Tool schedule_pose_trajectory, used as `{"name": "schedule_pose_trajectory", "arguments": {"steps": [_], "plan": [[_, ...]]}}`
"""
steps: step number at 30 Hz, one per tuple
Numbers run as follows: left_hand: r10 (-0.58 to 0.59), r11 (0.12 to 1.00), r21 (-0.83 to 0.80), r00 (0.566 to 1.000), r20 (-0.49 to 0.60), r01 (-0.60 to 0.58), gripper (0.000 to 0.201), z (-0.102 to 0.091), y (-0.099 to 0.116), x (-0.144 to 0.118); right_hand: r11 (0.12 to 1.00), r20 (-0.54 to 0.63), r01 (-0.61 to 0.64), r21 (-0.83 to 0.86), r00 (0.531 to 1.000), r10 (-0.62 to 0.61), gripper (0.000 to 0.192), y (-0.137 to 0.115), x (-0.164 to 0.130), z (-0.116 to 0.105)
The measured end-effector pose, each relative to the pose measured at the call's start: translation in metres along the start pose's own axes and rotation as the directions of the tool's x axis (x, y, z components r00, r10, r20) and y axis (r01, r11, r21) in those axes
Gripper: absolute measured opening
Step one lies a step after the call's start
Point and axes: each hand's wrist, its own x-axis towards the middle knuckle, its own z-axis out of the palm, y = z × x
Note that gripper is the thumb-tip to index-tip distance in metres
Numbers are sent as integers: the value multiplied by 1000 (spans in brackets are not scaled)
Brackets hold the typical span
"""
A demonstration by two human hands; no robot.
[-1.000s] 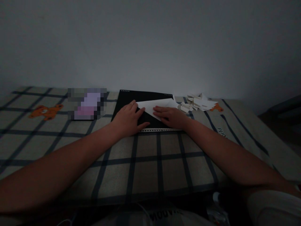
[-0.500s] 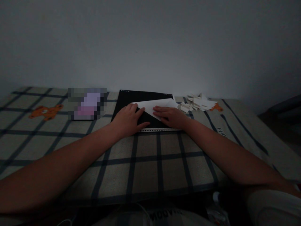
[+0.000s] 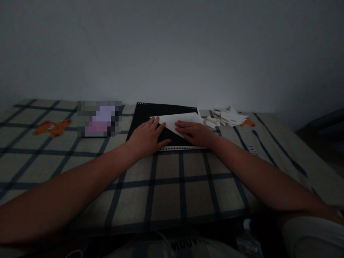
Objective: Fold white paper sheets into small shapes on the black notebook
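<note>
A folded sheet of white paper (image 3: 185,117) lies on a black spiral-bound pad (image 3: 145,111). My left hand (image 3: 147,138) is open over the pad's left half, fingertips on the paper's left corner and thumb stretched to the right. From the other side my right hand (image 3: 197,132) rests flat, its fingers extended across the lower middle of the paper. Both hands press down from above rather than grasp. The pad's hole-punched edge (image 3: 180,148) faces me, and part of its right side is hidden under my right hand.
A checked cloth (image 3: 166,179) covers the table, which meets a plain wall (image 3: 172,53). A pixelated phone-like object (image 3: 99,120) lies at left. White folded paper pieces (image 3: 225,117) are heaped at right. A clear bottle (image 3: 247,238) stands below the table's front edge.
The fingers of my left hand have shifted very slightly at the paper's left corner. My right hand, the paper and the pad look unchanged.
</note>
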Motion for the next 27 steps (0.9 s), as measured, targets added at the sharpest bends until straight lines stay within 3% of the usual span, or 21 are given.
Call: {"name": "schedule_pose_trajectory", "arguments": {"steps": [14, 16, 21, 27], "plan": [[-38, 999, 10, 999, 6, 38, 85, -1, 2, 1, 1000, -13, 25, -11, 1000, -25, 49, 4, -1, 4], [-8, 1000, 21, 1000, -20, 8, 82, 1, 2, 1, 999, -11, 28, -15, 1000, -28, 48, 4, -1, 5], [193, 981, 9, 981, -11, -193, 62, 6, 2, 4, 999, -8, 30, -19, 1000, -30, 46, 5, 0, 5], [207, 978, 2, 978, 16, -207, 62, 8, 4, 7, 999, -6, 33, -11, 999, -33, 47, 4, 0, 3]]}}
